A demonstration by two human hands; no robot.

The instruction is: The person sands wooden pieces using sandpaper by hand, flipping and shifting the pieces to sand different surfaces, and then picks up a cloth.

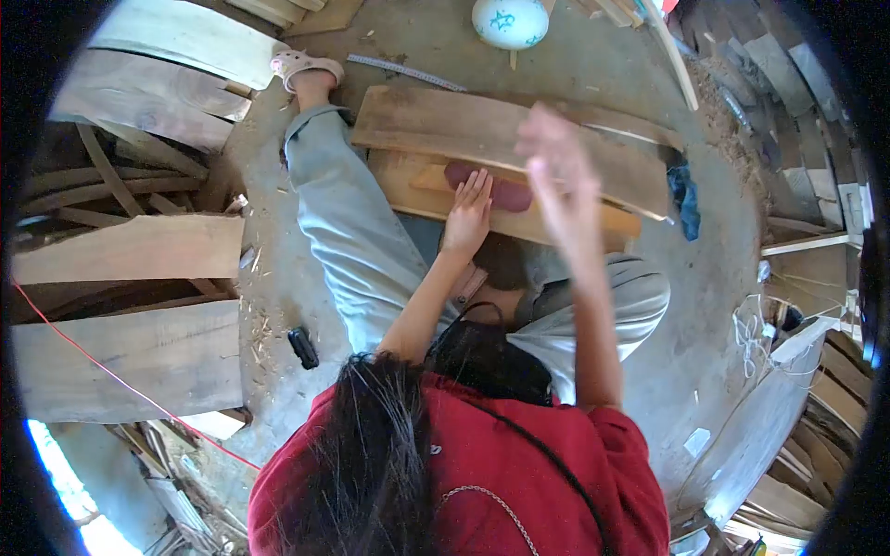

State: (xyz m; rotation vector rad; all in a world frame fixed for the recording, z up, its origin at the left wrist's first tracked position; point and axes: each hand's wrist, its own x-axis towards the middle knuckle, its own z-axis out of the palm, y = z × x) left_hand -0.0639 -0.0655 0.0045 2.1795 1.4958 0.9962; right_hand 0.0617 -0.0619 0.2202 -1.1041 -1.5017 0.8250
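My left hand (pixel 470 221) lies with its fingers stretched flat on a dark red, elongated piece (pixel 510 195). What that piece is made of, I cannot make out. Beneath it is a light yellowish wooden board (pixel 408 193), set between my legs. A wider brown plank (pixel 436 116) lies just beyond, partly over the board. My right hand (pixel 564 181) is raised above the right part of the planks, smeared by motion. Its thumb and fingers look apart, and nothing shows in them.
A white ball-like object with green marks (pixel 510 22) sits at the top, near a ruler (pixel 405 71). A dark blue cloth (pixel 683 202) lies right of the planks. A black object (pixel 302 347) rests on the floor at left. Wooden boards (pixel 130 361) are stacked along both sides.
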